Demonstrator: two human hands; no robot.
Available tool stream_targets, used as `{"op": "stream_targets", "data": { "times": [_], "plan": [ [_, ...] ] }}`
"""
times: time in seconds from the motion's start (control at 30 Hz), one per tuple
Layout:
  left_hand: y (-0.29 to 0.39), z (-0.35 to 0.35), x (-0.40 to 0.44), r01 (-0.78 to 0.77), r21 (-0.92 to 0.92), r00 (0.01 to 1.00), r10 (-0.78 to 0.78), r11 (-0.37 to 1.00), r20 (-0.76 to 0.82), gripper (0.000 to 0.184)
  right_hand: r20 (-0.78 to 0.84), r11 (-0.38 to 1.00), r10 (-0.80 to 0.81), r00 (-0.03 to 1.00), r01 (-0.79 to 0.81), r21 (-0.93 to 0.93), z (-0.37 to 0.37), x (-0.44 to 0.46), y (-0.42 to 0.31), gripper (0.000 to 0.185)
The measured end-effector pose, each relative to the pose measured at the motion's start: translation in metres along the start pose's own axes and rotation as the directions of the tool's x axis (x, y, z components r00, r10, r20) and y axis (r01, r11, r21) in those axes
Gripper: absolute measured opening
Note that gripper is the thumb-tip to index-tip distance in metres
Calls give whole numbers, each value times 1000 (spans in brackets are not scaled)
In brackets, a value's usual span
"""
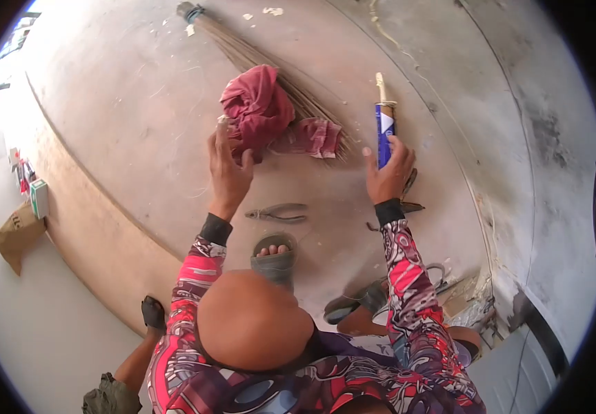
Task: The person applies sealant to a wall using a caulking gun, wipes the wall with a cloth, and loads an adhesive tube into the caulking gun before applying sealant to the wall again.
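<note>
My left hand (231, 174) has thumb and fingers apart beside a crumpled red cloth (260, 103); my right hand (389, 172), likewise spread, is at the near end of a blue-and-white tube (385, 123), nozzle (381, 86) pale, on the floor (139, 131). Contact I cannot tell.

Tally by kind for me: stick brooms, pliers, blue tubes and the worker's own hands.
Stick broom: 1
Pliers: 1
Blue tube: 1
Hands, left hand and right hand: 2
Total: 5
</note>
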State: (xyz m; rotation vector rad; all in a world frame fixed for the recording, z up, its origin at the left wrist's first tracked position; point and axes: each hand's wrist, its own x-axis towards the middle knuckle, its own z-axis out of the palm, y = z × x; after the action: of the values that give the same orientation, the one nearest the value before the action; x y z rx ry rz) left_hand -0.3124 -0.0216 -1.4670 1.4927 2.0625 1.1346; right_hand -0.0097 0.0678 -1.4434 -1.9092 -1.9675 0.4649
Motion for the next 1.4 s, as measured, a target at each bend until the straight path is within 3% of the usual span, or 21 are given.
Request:
{"op": "stream_targets", "data": {
  "times": [0.07, 0.13, 0.2, 0.23, 0.3, 0.33, 0.37, 0.47, 0.5, 0.57, 0.67, 0.77, 0.87, 0.97, 1.0, 1.07, 1.17, 1.27, 1.3, 1.37, 1.4],
  "plan": [
    [13, -4, -3, -67, 14, 998, 67, 998, -14, 96, 281, 918, -76, 957, -42, 394, 2, -3, -47, 42],
    [33, -9, -8, -50, -59, 999, 49, 997, -23, 97, 554, 809, -205, 807, -179, 560, 39, -14, -75, 35],
    [47, -8, -15, 47, -216, 998, -53, 975, -23, 97, 706, 555, -165, 689, -527, 644, 93, -28, -88, 35],
    [46, -6, -19, -1, -166, 1000, -2, 986, -14, 95, 756, 360, -137, 640, -679, 640, 98, -25, -97, 34],
    [49, -11, -29, 69, -302, 998, -66, 951, 19, 94, 856, -82, -121, 502, -865, 496, 105, -27, -108, 33],
    [52, -15, -31, 107, -369, 994, -96, 923, 46, 93, 868, -118, -115, 483, -874, 471, 108, -29, -106, 32],
    [54, -28, -31, 51, -259, 998, -43, 965, 35, 92, 877, -156, -110, 467, -880, 449, 106, -32, -102, 32],
    [48, -43, -28, 197, -278, 979, -171, 940, 112, 94, 890, -320, -107, 443, -863, 391, 120, -36, -74, 32],
    [47, -46, -25, 259, -396, 964, -213, 881, 158, 95, 902, -388, -137, 409, -860, 331, 113, -29, -74, 33],
    [40, -45, -18, 158, -394, 980, -96, 905, 172, 97, 931, -487, -161, 327, -847, 214, 103, -26, -79, 35],
    [37, -41, -12, 89, -387, 982, -17, 918, 186, 99, 885, -423, -349, 309, -894, 145, 91, -26, -84, 34],
    [40, -33, -8, 41, -351, 985, 21, 936, 172, 100, 847, -319, -404, 345, -921, 222, 88, -24, -87, 33],
    [49, -29, 0, 18, -122, 970, 13, 992, 245, 100, 859, -166, -302, 413, -910, 379, 91, -28, -92, 32],
    [48, -22, 10, -19, 139, 931, -34, 990, 364, 97, 836, 121, -240, 494, -839, 531, 96, -23, -107, 30],
    [47, -20, 11, -41, 213, 914, -50, 976, 404, 96, 799, 128, -201, 567, -793, 595, 97, -23, -116, 28],
    [44, -7, 2, -104, 235, 917, 2, 967, 400, 95, 701, 151, -122, 703, -685, 713, 99, -23, -128, 25],
    [57, 4, -12, -127, 293, 903, -12, 948, 430, 95, 624, 455, -58, 779, -536, 711, 123, -21, -111, 22],
    [64, 0, -17, -83, 280, 894, -52, 956, 444, 97, 738, 274, 50, 672, -720, 637, 119, -25, -122, 21],
    [62, 1, -19, -70, 254, 895, -51, 965, 442, 97, 729, 188, 38, 683, -722, 666, 116, -29, -125, 23],
    [57, 4, -23, -64, 227, 899, -43, 972, 437, 97, 505, 327, 25, 863, -484, 812, 134, -43, -123, 20],
    [56, 5, -25, -70, 222, 899, -35, 972, 436, 97, 417, 472, -12, 909, -362, 803, 135, -44, -117, 18]
  ]
}}
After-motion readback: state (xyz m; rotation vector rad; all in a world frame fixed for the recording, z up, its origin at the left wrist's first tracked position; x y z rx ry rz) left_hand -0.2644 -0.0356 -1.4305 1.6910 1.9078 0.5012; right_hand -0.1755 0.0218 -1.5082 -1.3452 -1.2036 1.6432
